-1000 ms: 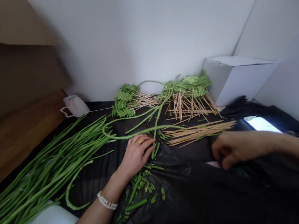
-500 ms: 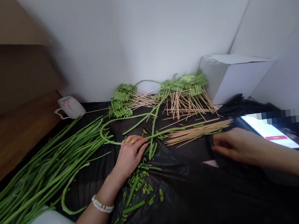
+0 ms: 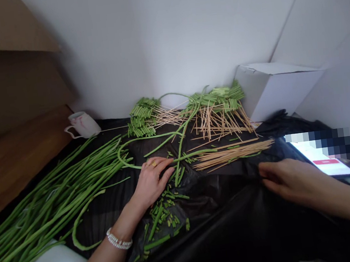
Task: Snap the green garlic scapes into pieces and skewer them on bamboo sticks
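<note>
My left hand (image 3: 153, 178), with a gold ring and a white beaded bracelet, lies over a long green garlic scape (image 3: 197, 153). Its fingers are stretched out and the thumb is apart. Short cut scape pieces (image 3: 162, 217) are scattered just below that hand. On the right, my right hand (image 3: 283, 177) pinches the black plastic sheet (image 3: 236, 217) and holds part of it raised in folds. A bundle of bare wooden skewers (image 3: 232, 154) lies between the two hands, farther back.
Long scapes (image 3: 59, 204) fill the left side. Skewered scape pieces (image 3: 142, 120) are piled along the wall, with more at the right (image 3: 218, 98). A white mug (image 3: 85, 125), a white box (image 3: 281, 88), a lit phone (image 3: 328, 163) and a cardboard box (image 3: 6, 83) stand around.
My right hand has moved slightly right and pulled the black sheet with it, lifting it into a fold. My left hand has stayed in nearly the same place.
</note>
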Demonstrator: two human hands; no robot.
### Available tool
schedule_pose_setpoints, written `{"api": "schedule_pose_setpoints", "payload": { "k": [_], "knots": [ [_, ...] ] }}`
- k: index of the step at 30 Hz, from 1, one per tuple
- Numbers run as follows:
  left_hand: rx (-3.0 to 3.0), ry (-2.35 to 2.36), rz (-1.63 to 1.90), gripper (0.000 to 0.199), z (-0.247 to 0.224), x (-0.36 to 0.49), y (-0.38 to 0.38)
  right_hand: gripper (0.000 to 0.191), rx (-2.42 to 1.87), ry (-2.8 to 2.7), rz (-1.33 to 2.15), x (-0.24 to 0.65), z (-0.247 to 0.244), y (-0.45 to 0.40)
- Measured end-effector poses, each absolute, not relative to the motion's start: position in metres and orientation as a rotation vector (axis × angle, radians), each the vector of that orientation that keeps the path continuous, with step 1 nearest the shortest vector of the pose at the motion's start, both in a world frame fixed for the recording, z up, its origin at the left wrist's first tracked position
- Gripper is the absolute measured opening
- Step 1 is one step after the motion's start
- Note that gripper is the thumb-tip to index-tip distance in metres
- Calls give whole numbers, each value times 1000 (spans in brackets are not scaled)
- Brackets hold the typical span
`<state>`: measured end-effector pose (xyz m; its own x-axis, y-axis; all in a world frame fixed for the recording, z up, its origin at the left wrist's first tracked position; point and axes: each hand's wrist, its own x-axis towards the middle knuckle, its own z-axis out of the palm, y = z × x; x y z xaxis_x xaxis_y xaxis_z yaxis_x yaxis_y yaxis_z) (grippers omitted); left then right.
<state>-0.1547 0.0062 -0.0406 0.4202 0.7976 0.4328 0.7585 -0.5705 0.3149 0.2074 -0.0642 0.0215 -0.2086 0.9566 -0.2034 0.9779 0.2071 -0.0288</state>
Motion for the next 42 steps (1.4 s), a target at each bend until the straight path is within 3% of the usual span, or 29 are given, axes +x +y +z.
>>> {"api": "schedule_pose_setpoints", "payload": {
  "k": [5, 14, 18, 25, 30, 34, 38, 42],
  "knots": [
    [2725, 1253, 591, 42, -35, -148, 2, 14, 1915, 2211, 39, 188, 8, -43],
    [2852, 1439, 225, 19, -14, -134, 6, 21, 1849, 2248, 133, 190, -31, -24],
    [2846, 1481, 241, 14, 4, -112, 1, 27, 1883, 2253, 243, 197, -40, -19],
    [2846, 914, 408, 45, 9, -41, -34, 31, 1914, 2249, 325, 205, -46, -17],
    [2784, 840, 163, 77, -29, -16, -44, 19, 1920, 2359, 271, 206, -27, -11],
    [2784, 787, 196, 77, -48, -19, -43, 25, 1684, 2632, 389, 204, -15, 6],
    [2760, 777, 194, 76, -49, -23, -44, 46, 1409, 2691, 348, 202, -20, 28],
    [2745, 786, 189, 76, -48, -22, -45, 39, 1399, 2641, 347, 202, -28, 50]
  ]
}}
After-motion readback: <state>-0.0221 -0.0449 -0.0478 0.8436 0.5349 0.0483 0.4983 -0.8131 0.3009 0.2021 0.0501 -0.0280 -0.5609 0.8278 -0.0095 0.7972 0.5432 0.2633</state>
